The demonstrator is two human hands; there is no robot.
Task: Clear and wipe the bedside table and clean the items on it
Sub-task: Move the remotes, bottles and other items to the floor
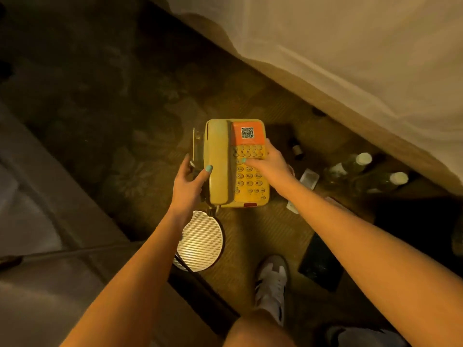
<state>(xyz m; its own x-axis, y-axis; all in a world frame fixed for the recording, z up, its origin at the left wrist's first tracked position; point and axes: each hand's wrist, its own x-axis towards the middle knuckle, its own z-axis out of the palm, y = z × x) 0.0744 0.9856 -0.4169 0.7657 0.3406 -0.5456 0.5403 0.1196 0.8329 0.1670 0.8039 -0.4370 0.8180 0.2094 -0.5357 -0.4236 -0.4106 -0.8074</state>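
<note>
A yellow desk telephone (225, 171) with an orange label and a QR code is held above the patterned carpet. Its handset (217, 161) lies in the cradle on the left side. My left hand (190, 181) grips the phone's left edge, thumb on the handset, together with what looks like a clear plastic stand (196, 146). My right hand (269, 164) holds the right edge, its fingers curled over the keypad. The phone's cord (185, 265) hangs down below it.
On the carpet lie a round ribbed lamp or disc (200, 241), two capped bottles (350, 166) (385, 182), a small white packet (309, 179), a small dark bottle (297, 150) and a dark flat pad (320, 264). A white bed skirt (350, 71) runs along the right; my shoe (271, 284) is below.
</note>
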